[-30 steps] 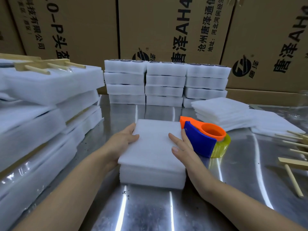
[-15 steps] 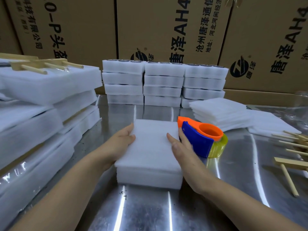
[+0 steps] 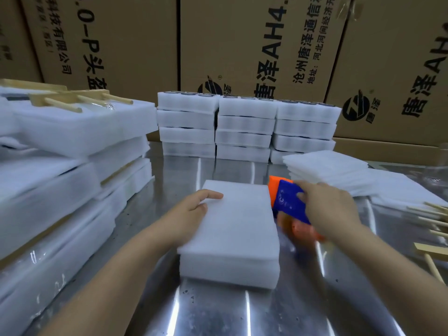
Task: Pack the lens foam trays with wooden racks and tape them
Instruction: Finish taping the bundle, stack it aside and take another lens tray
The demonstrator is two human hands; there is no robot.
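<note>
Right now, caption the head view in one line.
Left hand rests on the foam stack; right hand grips the blue-and-orange tape dispenser beside it.

Foam stacks [image 3: 244, 127], racks [image 3: 434, 219] on steel table [image 3: 218, 311]

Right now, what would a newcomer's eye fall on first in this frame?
The orange-and-blue tape dispenser, centre right and blurred in the grip of the right hand, pops against the white. Next comes the foam stack in the middle of the metal table, with the left hand resting on its left edge. Behind, three columns of foam trays stand before big printed cardboard boxes.
</note>
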